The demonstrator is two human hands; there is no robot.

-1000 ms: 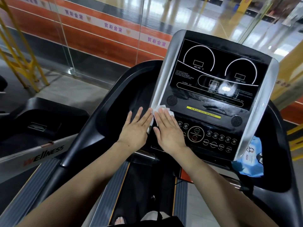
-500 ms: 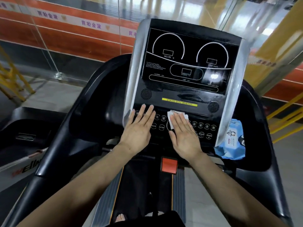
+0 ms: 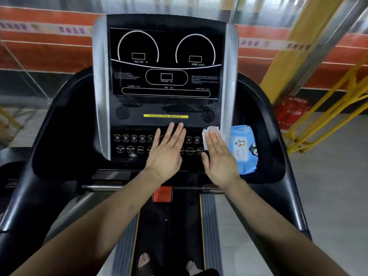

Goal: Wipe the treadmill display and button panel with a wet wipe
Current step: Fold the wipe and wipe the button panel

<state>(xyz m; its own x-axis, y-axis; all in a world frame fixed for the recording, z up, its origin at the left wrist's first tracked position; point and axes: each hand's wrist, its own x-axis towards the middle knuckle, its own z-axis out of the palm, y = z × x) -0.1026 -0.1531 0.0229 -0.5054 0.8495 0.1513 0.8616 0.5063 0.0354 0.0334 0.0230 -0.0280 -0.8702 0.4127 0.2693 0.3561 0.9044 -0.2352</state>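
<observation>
Two hands lie flat on the treadmill's button panel (image 3: 135, 143), fingers straight and close together. The left hand (image 3: 166, 151) rests on the middle of the panel and holds nothing. The right hand (image 3: 218, 156) presses the white wet wipe (image 3: 210, 130) against the panel's right end, beside the silver side trim (image 3: 229, 80); only the wipe's far edge shows past the fingertips. Above the panel, the dark display (image 3: 166, 62) is uncovered. Both hands hide the middle and right buttons, and the small print on the display is too blurred to read. A blue wipe pack (image 3: 243, 148) stands in the right side pocket, just beside the right hand and partly behind the trim. To the left, two rows of buttons lie uncovered up to the left trim. A red tab (image 3: 162, 194) sits near, below the wrists.
</observation>
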